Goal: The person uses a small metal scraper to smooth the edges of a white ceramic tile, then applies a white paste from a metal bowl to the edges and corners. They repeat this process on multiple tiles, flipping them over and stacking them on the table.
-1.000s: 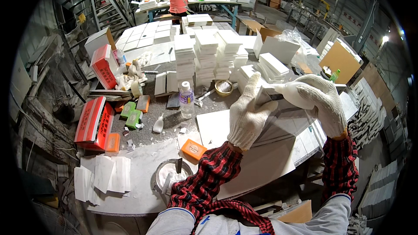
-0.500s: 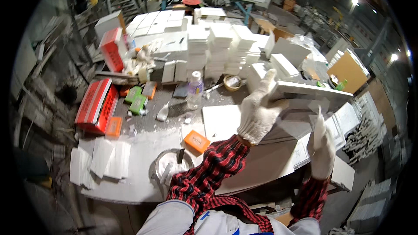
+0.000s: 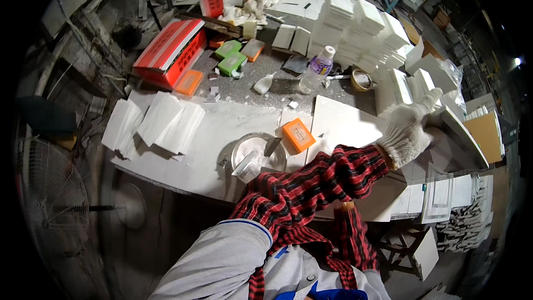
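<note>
My left hand [image 3: 408,132], in a white knitted glove, reaches far to the right. It grips a thin white panel [image 3: 463,136] that stands tilted on the right end of the table, with the thumb pointing up past its edge. My right hand is hidden behind my left forearm; only a bit of the wrist [image 3: 344,206] and its plaid sleeve show. Left of my left forearm sits a round bowl [image 3: 235,151] of white paste, with a dark flat blade [image 3: 272,146] standing in it. An orange box [image 3: 298,135] lies next to the bowl.
A clear bottle [image 3: 315,72] stands mid-table, before tall stacks of white tiles [image 3: 332,22]. White strips [image 3: 172,124], green boxes [image 3: 232,63] and a red carton [image 3: 169,55] lie left. A fan [image 3: 53,200] stands at lower left; more panels [image 3: 444,199] lean at right.
The view has swung right, shifting the table leftward. My right hand has left the panel's right side and dropped behind my left forearm. My left hand stays on the panel, which has turned.
</note>
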`<state>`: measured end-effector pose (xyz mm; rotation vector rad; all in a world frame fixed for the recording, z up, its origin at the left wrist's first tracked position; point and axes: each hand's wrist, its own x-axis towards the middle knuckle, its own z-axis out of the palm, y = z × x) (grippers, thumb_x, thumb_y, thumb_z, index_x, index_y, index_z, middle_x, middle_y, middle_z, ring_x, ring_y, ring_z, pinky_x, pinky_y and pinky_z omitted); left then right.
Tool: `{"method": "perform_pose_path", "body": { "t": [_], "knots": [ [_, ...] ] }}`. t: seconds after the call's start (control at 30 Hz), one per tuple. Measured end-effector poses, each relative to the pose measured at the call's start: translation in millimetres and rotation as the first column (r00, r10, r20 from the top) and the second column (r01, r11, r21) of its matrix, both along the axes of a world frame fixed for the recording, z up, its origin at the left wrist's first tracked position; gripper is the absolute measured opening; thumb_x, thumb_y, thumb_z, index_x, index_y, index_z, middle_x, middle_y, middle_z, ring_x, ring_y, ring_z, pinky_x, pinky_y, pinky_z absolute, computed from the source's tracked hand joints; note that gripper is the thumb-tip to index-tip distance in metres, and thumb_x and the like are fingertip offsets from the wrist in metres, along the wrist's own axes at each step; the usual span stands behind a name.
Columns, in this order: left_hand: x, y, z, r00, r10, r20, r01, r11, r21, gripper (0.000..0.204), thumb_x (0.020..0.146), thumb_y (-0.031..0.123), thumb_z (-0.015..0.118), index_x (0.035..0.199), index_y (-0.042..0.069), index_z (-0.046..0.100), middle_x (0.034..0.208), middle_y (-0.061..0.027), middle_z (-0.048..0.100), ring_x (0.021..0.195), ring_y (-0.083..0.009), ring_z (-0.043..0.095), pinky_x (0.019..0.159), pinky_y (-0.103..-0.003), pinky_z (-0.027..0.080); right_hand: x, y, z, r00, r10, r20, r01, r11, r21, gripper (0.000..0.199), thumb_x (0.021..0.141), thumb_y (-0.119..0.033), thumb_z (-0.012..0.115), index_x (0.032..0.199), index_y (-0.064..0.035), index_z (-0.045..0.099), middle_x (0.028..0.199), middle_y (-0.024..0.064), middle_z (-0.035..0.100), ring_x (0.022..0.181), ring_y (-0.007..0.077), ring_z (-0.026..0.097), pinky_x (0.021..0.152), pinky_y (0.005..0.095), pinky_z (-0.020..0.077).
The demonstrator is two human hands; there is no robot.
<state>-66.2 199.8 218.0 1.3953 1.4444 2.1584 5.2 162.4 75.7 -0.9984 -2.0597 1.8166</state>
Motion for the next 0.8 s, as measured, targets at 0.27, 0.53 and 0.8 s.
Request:
{"method": "perform_pose_path", "body": {
  "t": [0.27,0.53,0.8],
  "knots": [
    [4.9,13.0,-8.7,0.991,0.118,-0.062,-0.121,0.992,-0.042,0.077,0.067,0.015,0.085,0.137,0.01,0.055,0.092,-0.0158,0.071,0.08,-0.0302,0.07,0.073,-0.038,0.057,-161.8,0.0,-30.2,0.95,0.295,0.104,-0.312,0.87,0.381,0.039,0.078,-0.029,0.072,0.112,-0.0085,0.071,0.092,0.011,0.074,0.084,0.0215,0.07,0.078,0.0335,0.0532],
    [27.6,73.3,-36.9,0.994,-0.054,0.097,0.035,0.982,0.185,0.075,0.07,0.019,0.084,0.136,0.002,0.052,0.099,-0.0163,0.068,0.091,-0.0294,0.066,0.083,-0.041,0.053,-231.2,-9.4,-75.4,0.898,0.394,0.197,-0.428,0.675,0.601,0.038,0.075,-0.027,0.074,0.11,-0.013,0.072,0.098,0.0133,0.073,0.092,0.0301,0.07,0.083,0.0373,0.0527],
    [29.9,54.2,-29.2,0.986,-0.106,0.129,0.09,0.988,0.124,0.078,0.064,0.006,0.084,0.135,0.003,0.051,0.104,-0.018,0.066,0.097,-0.0293,0.065,0.09,-0.036,0.052,-224.4,-14.5,-64.4,0.893,0.325,0.313,-0.448,0.718,0.533,0.042,0.081,-0.026,0.071,0.121,-0.0152,0.068,0.109,0.0118,0.073,0.1,0.029,0.07,0.088,0.036,0.053]
  ]
}}
